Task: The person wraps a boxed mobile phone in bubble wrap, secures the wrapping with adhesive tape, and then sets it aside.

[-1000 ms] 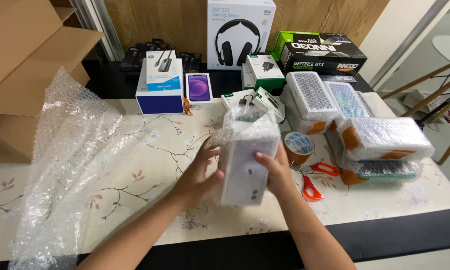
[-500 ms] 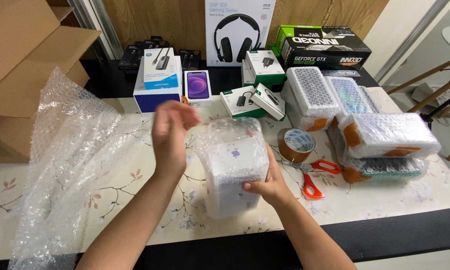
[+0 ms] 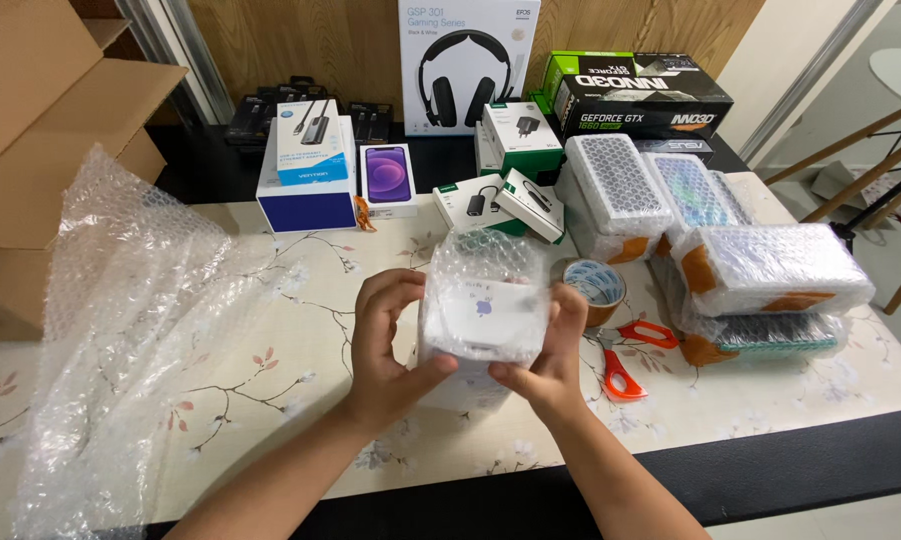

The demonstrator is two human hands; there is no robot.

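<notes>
Your left hand (image 3: pixel 390 345), lifted half a second ago, is back gripping the bubble-wrapped white box (image 3: pixel 482 318) | right hand (image 3: pixel 550 350) clasps its other side | box held above table (image 3: pixel 300 300), tape roll (image 3: pixel 592 287) and scissors (image 3: pixel 625 355) just right.

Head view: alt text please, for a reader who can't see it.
Both hands, left hand and right hand, hold a white box wrapped in bubble wrap above a floral table. Tape roll and orange scissors lie right.
</notes>
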